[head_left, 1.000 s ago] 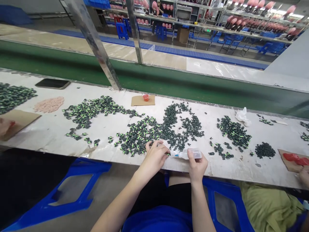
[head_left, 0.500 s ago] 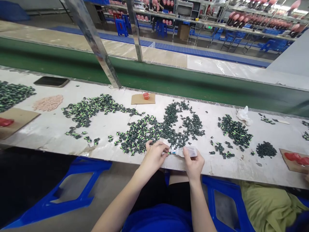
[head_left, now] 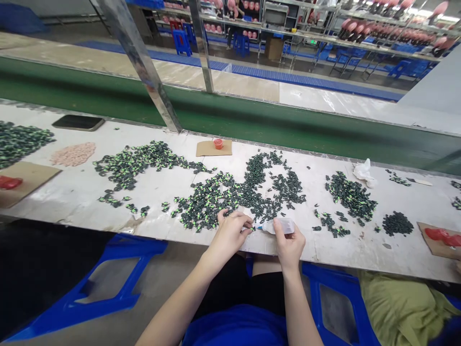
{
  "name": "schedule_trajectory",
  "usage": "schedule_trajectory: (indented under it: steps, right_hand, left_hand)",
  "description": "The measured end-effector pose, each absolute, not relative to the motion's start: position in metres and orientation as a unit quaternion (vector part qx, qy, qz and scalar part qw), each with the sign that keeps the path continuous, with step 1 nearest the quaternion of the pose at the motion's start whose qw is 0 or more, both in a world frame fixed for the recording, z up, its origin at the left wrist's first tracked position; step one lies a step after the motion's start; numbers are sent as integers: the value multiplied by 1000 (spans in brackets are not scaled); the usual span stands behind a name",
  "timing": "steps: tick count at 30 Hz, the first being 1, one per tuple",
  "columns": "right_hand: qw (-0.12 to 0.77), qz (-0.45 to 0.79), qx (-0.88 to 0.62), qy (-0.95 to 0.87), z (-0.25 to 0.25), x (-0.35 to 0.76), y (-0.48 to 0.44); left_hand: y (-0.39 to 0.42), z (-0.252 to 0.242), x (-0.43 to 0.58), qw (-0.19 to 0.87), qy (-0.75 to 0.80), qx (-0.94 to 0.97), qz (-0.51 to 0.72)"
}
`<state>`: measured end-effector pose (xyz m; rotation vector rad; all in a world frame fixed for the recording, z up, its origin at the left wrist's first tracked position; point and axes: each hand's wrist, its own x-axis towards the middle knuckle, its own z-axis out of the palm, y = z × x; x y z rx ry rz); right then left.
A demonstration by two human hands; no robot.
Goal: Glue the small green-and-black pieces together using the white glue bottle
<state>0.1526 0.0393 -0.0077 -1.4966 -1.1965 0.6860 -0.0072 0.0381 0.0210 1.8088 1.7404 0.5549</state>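
My right hand [head_left: 291,243] is closed around a translucent squeeze bottle [head_left: 283,226] with a thin blue tip, which points left. The tip is at the fingertips of my left hand [head_left: 232,230]. Those fingers pinch a small dark piece [head_left: 252,228] with a touch of green, mostly hidden by the fingers. Just beyond my left hand spreads a pile of black-and-green pieces [head_left: 205,202]. A heap of small dark green pieces [head_left: 257,175] adjoins it, farther back and to the right.
A pink container [head_left: 218,143] stands on cardboard at the back. More piles of dark pieces [head_left: 351,197] lie right, near a crumpled tissue [head_left: 363,171]. At left are a phone [head_left: 78,122] and a pink heap [head_left: 74,154]. A metal post [head_left: 144,72] rises at the table's back edge.
Almost nothing differs. Both hands keep their places, with the bottle tip still at the left fingertips; the whole view has shifted very slightly.
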Motion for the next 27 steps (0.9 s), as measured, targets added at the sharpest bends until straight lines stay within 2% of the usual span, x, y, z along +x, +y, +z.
schedule_trajectory:
  steps: [14,21,27]
  right_hand:
    - [533,304,-620,-489,-6,151,39]
    - [644,317,-595,-361,-12,163,38]
    - [654,260,-602,-379,-11,185,50]
  left_hand:
    - [39,25,-6,287,655,669,202]
    - [37,23,-9,280,642,684,206]
    - [43,25,-10,241,647,683,240]
